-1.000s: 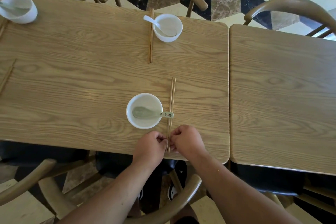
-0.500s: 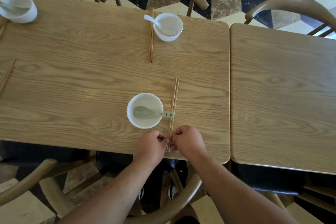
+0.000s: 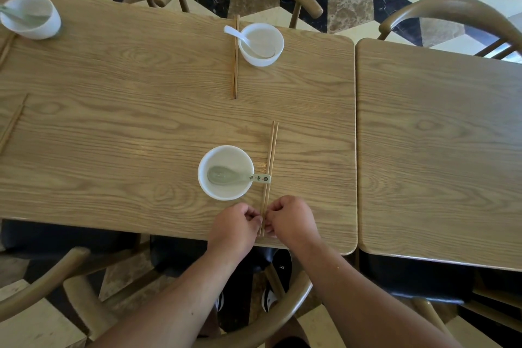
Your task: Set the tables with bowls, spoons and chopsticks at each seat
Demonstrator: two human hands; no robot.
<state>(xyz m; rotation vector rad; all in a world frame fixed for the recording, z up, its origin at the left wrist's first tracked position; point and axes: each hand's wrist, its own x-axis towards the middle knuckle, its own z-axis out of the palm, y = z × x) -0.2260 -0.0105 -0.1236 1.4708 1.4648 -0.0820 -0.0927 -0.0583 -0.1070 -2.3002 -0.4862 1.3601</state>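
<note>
Brown wooden chopsticks (image 3: 271, 155) lie on the pale wood-grain desk (image 3: 141, 135) just right of the round white bowl (image 3: 226, 155), near ends pinched from either side in the grip of left hand (image 3: 236, 223) and right hand (image 3: 291, 220).

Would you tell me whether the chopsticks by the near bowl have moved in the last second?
Yes. The far tips of the chopsticks swung slightly right, away from the near bowl.

Left table (image 3: 141, 127) and right table (image 3: 440, 155) set edge to edge. On the left: near bowl (image 3: 228, 154) beside near chopsticks (image 3: 271, 150), far bowl (image 3: 271, 34) beside far chopsticks (image 3: 235, 65), corner bowl (image 3: 51, 26).
</note>
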